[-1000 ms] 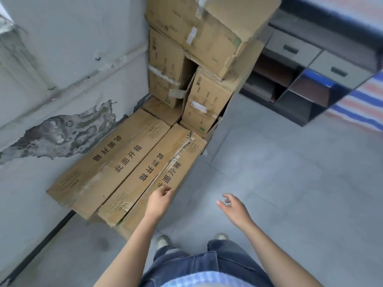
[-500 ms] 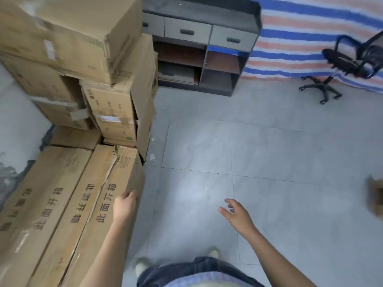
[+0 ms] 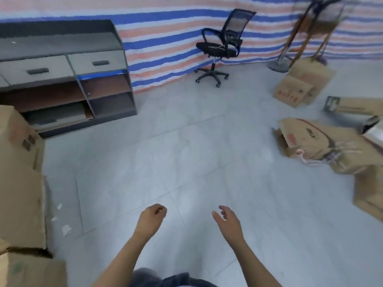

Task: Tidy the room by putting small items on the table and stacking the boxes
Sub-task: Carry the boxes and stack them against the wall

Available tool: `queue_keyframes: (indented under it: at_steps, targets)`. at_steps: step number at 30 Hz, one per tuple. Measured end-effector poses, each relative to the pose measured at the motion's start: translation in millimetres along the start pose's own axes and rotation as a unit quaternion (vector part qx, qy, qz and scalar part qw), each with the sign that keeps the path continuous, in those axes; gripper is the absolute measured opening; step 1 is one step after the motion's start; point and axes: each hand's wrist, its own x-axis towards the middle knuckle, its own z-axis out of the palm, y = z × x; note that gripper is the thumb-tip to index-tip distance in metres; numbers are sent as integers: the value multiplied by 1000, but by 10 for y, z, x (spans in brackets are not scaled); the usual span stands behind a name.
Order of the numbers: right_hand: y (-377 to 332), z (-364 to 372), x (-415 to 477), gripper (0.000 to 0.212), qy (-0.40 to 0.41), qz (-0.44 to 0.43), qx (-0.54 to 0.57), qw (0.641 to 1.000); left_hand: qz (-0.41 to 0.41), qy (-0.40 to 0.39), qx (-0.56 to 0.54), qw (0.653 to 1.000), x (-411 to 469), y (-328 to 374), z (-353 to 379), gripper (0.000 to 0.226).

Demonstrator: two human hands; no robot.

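Floor tiles (image 3: pixel 186 162) fill the view, backed by a striped tarp (image 3: pixel 165 38). Against the tarp at the floor's far left stands a grey cabinet (image 3: pixel 62 48), its drawers closed and flat boards lying on its lowest left shelf. Stacked boxes (image 3: pixel 18 193) rise along the floor's left edge. Near its right edge a toppled box (image 3: pixel 317 141) lies with an end flap open, contents hidden, and another box (image 3: pixel 300 85) sits beyond it. Both hands hover over the floor's near edge holding nothing: left hand (image 3: pixel 152 217) loosely curled, right hand (image 3: pixel 228 220) relaxed, fingers spread.

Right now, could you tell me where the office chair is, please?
In the head view the office chair stands upper centre, against the striped tarp, right of the grey cabinet.
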Motion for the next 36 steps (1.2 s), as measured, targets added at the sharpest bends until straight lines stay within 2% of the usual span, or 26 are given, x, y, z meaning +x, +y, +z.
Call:
queue_keyframes:
  at_steps: [2,5,8,12,17,22,25,30,34,36]
  targets:
    - [143,-49,32,67,2,30,16,999,-10,22,-30,999,226,140,-51,22]
    - [229,-123,176,47,33,74,24,996,-20,36,-43,998,539,283,-86,22]
    - [132,-139,454,44,76,99,42,991,-18,-3,-21,1000,863,402,-80,26]
    - [-316,7,943,45,103,96,66,988,13,-32,16,999,1505,713,-323,20]
    - [-1100,178,1613,45,112,83,74,987,44,-1,-24,999,2411,1231,-1016,17]
    - [-1679,172,2138,45,112,75,68,988,12,5,-51,999,3071,1511,-1276,17]
    - [-1716,96,2268,45,125,99,73,985,-14,-37,-38,998,3244,1603,-1005,18]
    - [-1471,-149,2526,42,156,172,91,968,-21,-177,57,982,3420,1915,-219,19]
    - [-1280,-664,3009,43,178,193,132,956,-2,-177,69,982,3891,2513,234,17]
    - [-1254,-1132,3331,47,217,176,160,947,17,-169,71,983,4132,2924,473,16]
